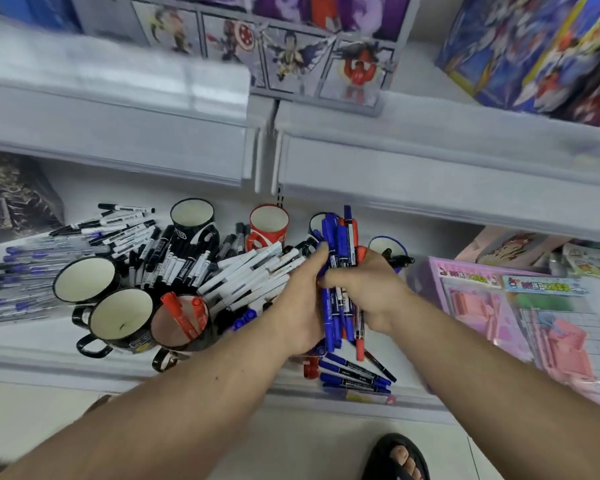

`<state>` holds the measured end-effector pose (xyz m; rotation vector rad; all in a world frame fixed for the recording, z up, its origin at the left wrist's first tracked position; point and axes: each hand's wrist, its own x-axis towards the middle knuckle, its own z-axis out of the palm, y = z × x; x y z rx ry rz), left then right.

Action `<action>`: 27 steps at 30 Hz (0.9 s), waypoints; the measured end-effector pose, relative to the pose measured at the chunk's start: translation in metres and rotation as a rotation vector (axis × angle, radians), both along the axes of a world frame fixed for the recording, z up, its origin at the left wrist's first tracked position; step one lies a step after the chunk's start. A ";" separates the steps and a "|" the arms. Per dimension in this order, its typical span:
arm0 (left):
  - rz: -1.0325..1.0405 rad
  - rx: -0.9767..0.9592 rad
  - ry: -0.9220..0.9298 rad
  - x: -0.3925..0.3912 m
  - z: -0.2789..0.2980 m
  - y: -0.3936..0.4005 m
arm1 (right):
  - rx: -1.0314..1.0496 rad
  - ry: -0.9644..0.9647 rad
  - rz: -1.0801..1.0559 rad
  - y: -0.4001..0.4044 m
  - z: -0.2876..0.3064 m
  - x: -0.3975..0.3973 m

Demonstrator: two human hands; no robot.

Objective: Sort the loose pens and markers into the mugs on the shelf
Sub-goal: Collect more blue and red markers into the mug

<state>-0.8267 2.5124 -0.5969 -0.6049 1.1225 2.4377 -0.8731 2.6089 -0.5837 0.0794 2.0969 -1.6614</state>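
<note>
Both hands hold one upright bundle of blue and red markers (340, 258) above the shelf (222, 375). My left hand (302, 306) wraps it from the left, my right hand (371, 289) from the right. Several mugs stand on the shelf: a black mug (192, 216) and a red mug (269, 225) at the back, two black mugs (84, 278) (122, 318) in front, and a mug with red markers (182, 323) in it. Black-and-white markers (174, 258) lie in a heap between them. Blue pens (32, 271) lie at the left. A few blue markers (357, 375) lie under my hands.
Two more mugs (388, 247) stand half hidden behind the bundle. Pink toy packs (520, 306) fill the shelf's right side. A dark box (14, 195) stands at the back left. The upper shelf's edge (430, 174) overhangs the mugs. My sandalled foot (399, 459) is on the floor below.
</note>
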 end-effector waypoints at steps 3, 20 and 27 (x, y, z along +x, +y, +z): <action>0.034 0.044 -0.039 0.010 0.007 -0.006 | -0.034 -0.009 -0.081 -0.025 0.001 0.014; 0.125 -0.126 0.067 0.033 0.000 -0.079 | 0.621 0.530 -0.102 -0.099 -0.010 0.035; 0.114 -0.018 0.068 0.038 -0.014 -0.098 | 0.284 0.509 -0.161 -0.112 -0.028 0.036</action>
